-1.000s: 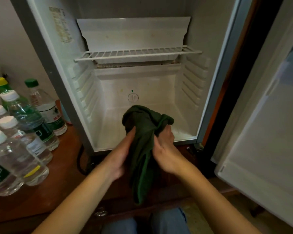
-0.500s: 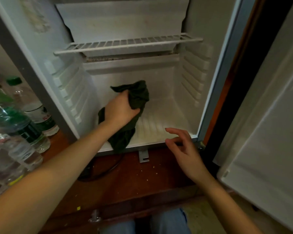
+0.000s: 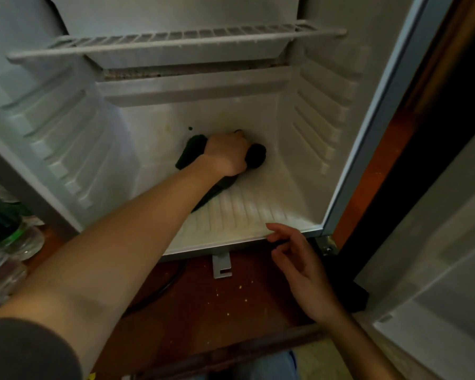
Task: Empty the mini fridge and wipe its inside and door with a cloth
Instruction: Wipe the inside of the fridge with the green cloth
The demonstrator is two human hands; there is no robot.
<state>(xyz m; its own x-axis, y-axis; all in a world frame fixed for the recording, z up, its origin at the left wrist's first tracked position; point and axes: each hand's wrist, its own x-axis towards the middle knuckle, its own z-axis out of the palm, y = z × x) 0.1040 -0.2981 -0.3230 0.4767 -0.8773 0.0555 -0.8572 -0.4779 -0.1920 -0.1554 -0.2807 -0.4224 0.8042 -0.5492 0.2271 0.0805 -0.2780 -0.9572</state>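
The white mini fridge point(image 3: 307, 171) stands open in front of me, with nothing on its ribbed floor but the cloth. My left hand point(image 3: 225, 154) reaches deep inside and grips a dark green cloth point(image 3: 255, 156), pressing it against the bottom of the back wall. Part of the cloth trails under my forearm onto the floor. My right hand point(image 3: 302, 267) hovers with relaxed fingers at the fridge's front lower edge, holding nothing. The open fridge door point(image 3: 433, 270) hangs at the right.
A white wire shelf point(image 3: 176, 42) spans the upper part of the fridge. Several water bottles point(image 3: 8, 237) stand on the brown wooden surface point(image 3: 203, 305) at the left. A metal bracket point(image 3: 221, 266) and a dark cable lie below the fridge's front edge.
My left hand has pushed the cloth from the fridge's front left to the back wall. My right hand let go of the cloth a second ago. The view has moved closer.
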